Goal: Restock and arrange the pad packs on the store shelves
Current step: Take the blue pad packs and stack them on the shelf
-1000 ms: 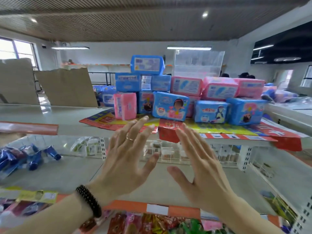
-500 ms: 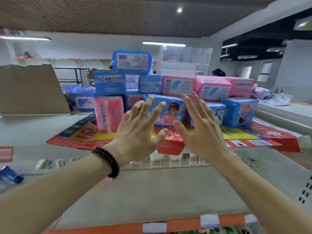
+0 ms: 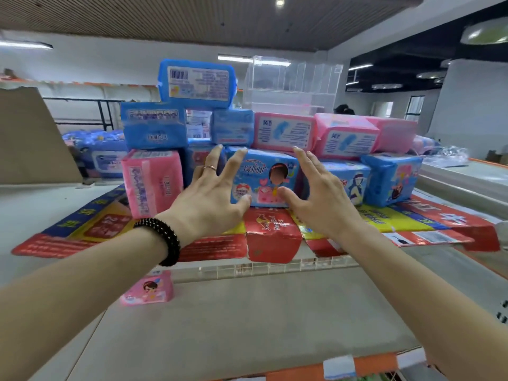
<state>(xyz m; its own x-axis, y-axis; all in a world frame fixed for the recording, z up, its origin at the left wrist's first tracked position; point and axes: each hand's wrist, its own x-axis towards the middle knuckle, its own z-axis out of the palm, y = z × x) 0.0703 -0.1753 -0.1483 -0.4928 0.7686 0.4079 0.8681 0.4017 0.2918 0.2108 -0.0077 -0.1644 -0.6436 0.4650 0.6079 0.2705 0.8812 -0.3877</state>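
Observation:
A heap of blue and pink pad packs stands on flattened printed cardboard [image 3: 272,232] on the top shelf. At the front middle lies a blue pack with a cartoon girl [image 3: 265,177]. My left hand [image 3: 211,196] is at its left end and my right hand [image 3: 316,193] at its right end, fingers spread and straight, both thumbs near its lower front. Whether they touch it is unclear. A pink pack [image 3: 152,182] stands upright at the left, a blue pack [image 3: 196,83] tops the heap, and pink packs [image 3: 345,136] lie on the right. One small pink pack [image 3: 148,291] sits on the shelf below.
The lower shelf [image 3: 261,320] has a wide bare grey surface with a wire fence at its back. A brown cardboard sheet [image 3: 30,138] leans at the far left. A clear acrylic box [image 3: 291,86] stands behind the heap. More blue packs [image 3: 101,155] lie behind on the left.
Both hands have moved forward and apart, from in front of the heap to either end of the blue cartoon pack. The camera has come closer to the shelf.

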